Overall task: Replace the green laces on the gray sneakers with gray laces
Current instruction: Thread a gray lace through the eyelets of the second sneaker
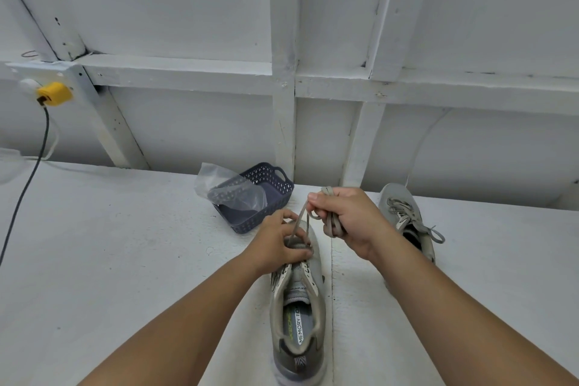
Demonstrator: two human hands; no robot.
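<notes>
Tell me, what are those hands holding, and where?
The right hand grips a bunched gray lace by its gathered loose length. The left hand pinches the same lace down at the front eyelets of the near sneaker.

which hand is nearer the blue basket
Left. The left hand rests on the near sneaker just in front of the blue basket; the right hand, gripping the lace, is off to the basket's right.
</notes>
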